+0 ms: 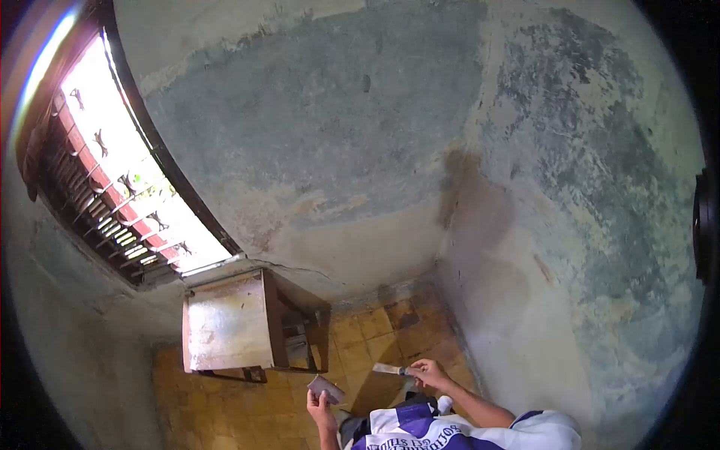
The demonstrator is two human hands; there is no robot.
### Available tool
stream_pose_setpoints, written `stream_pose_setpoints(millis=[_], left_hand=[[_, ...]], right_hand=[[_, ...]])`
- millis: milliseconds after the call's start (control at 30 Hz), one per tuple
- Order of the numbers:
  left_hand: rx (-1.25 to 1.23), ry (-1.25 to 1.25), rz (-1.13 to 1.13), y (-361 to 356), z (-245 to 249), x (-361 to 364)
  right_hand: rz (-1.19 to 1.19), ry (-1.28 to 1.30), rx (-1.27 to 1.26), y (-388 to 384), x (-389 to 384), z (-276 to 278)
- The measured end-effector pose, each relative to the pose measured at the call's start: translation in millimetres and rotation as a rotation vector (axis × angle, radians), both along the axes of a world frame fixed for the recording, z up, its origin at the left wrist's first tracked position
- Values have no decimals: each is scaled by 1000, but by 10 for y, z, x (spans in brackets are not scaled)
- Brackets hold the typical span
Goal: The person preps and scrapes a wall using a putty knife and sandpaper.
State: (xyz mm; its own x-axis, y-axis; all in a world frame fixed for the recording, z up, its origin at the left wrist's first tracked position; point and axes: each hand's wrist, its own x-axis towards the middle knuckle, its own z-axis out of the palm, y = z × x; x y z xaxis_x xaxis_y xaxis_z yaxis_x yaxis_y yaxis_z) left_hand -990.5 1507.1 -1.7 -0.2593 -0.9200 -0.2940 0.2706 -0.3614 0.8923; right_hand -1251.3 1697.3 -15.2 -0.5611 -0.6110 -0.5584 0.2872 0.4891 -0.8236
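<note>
My left hand (320,410) is closed on a grey-brown piece of sandpaper (326,388), which looks folded and sticks up past the fingers. To the right, my right hand (430,373) grips a putty knife (388,368) by its dark handle. Its flat blade points left, toward the sandpaper, with a gap between the two. Both hands are in front of my body, above the tiled floor, and neither touches the walls.
A small wooden table (229,322) with a worn, pale top stands below the barred window (139,187). Patchy, peeling walls (322,127) meet in a corner ahead. Yellow-brown tiles (375,324) cover the floor. A dark round object (703,225) is at the far right edge.
</note>
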Motion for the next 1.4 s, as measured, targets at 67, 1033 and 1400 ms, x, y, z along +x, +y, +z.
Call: stream_pose_setpoints(millis=[67,1033,1400], left_hand=[[-33,13,-19,-174,136,164],[-86,-231,65,-1793,91,1319],[-35,-180,280,-2415,160,61]], right_hand=[[62,49,59,-191,101,18],[202,917,-266,-2443,576,488],[969,704,-659,-4484,-974,482]])
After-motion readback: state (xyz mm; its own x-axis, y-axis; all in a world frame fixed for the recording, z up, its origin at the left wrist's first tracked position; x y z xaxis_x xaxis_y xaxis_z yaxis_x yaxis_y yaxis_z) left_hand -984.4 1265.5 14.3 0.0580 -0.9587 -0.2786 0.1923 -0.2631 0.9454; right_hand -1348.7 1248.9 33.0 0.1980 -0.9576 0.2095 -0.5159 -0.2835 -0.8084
